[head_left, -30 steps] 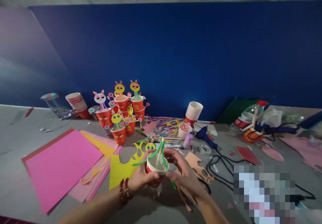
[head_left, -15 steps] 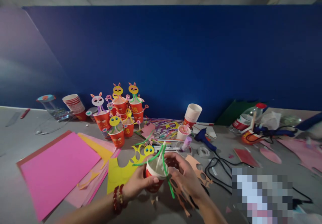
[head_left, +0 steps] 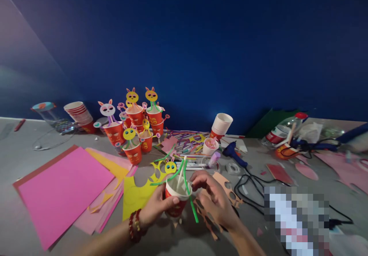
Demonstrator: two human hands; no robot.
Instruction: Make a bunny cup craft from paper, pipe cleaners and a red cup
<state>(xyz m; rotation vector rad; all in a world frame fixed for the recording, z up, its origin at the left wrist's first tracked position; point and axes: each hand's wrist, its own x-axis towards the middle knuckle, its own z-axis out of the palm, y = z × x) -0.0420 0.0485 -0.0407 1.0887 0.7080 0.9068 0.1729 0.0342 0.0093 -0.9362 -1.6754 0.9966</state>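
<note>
Near the front of the table my left hand (head_left: pixel 155 208) is wrapped round a red and white paper cup (head_left: pixel 174 206). Green pipe cleaners (head_left: pixel 193 209) and a white stick (head_left: pixel 180 177) rise from the cup, and the green ends hang out over its rim on both sides. Just right of the cup is my right hand (head_left: pixel 211 194), its fingers curled but apart, with nothing seen between them. Behind the cup lies a yellow paper animal face (head_left: pixel 170 167) with ears.
Finished cups with animal faces (head_left: pixel 133 154) stand back left, near pink sheets (head_left: pixel 66 194). Pipe cleaners and pens (head_left: pixel 189 164) lie in the middle. At right are a blue glue gun (head_left: pixel 234 154) with a black cable, a bottle (head_left: pixel 281 131) and a cup stack (head_left: pixel 222 124).
My right hand has drawn slightly away from the cup's rim and its fingers have opened more. My left hand still holds the cup. The view has tilted down a little.
</note>
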